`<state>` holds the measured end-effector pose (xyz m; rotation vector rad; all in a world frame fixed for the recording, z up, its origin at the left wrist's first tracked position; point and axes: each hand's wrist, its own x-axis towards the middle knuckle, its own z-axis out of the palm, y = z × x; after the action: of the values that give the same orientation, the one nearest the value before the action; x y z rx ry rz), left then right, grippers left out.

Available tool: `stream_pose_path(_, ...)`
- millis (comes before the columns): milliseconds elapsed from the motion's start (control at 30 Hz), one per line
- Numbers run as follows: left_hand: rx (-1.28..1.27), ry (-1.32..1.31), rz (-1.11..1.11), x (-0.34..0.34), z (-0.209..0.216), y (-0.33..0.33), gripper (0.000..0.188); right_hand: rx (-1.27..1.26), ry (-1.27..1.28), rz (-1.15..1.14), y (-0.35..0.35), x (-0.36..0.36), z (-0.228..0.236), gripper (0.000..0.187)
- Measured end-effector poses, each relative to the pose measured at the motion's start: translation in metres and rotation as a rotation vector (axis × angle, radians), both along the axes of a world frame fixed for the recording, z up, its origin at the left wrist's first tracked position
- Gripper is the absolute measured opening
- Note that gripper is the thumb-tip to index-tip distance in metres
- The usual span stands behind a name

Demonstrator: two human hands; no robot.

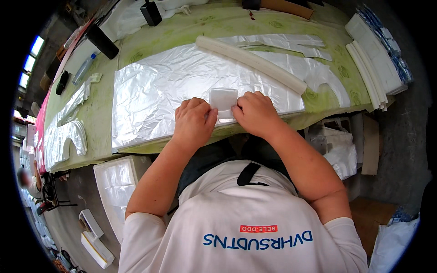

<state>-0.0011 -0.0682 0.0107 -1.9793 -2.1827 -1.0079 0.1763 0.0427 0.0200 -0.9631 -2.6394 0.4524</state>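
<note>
A small folded square of translucent white plastic film [223, 98] sits between my two hands near the table's front edge. My left hand [195, 119] grips its left side, fingers curled and thumb against the film. From the other side my right hand [257, 113] pinches the right edge with thumb and bent fingers. Beneath both hands lies a wide, wrinkled stack of shiny clear plastic sheets [148, 98]. A long off-white tube [252, 64] rests diagonally across the stack, beyond my right hand.
The table has a green patterned cloth [180, 29]. Cut plastic pieces lie left [68, 123] and right [325, 77]. A black cylinder [102, 42], a clear bottle [83, 69] and a black box [150, 13] stand farther back. Several pale tubes [368, 75] lean by the right edge.
</note>
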Motion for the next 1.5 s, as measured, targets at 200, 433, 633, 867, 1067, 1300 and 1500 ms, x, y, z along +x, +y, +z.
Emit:
stream_pose_path(200,-0.215,-0.028,0.053,-0.004,0.015,0.009,0.021,-0.104,-0.201,-0.04,0.008,-0.009,0.014,0.032)
stream_pose_path(433,-0.299,0.237,-0.159,0.011,-0.002,0.013,0.077,-0.211,-0.131,-0.17,0.003,-0.012,0.024,0.033)
stream_pose_path(633,-0.152,0.233,-0.108,0.022,0.013,-0.001,0.074,-0.061,0.012,-0.056,0.007,-0.005,0.005,0.05)
stream_pose_path(867,-0.365,-1.388,-0.049,0.054,-0.021,-0.074,0.044,-0.29,-0.178,-0.083,0.014,-0.015,0.035,0.058)
stream_pose_path(1067,-0.413,-2.139,0.014,0.054,-0.019,-0.054,0.039,-0.184,-0.017,0.104,-0.03,0.016,0.023,0.042)
stream_pose_path(1300,-0.29,-2.026,0.1,0.071,-0.022,-0.067,0.026,-0.847,0.55,-0.109,-0.069,0.035,-0.015,0.039)
stream_pose_path(1500,-0.284,-1.99,0.167,0.063,-0.035,-0.072,0.022,-0.914,0.623,-0.106,-0.081,0.026,-0.029,0.025)
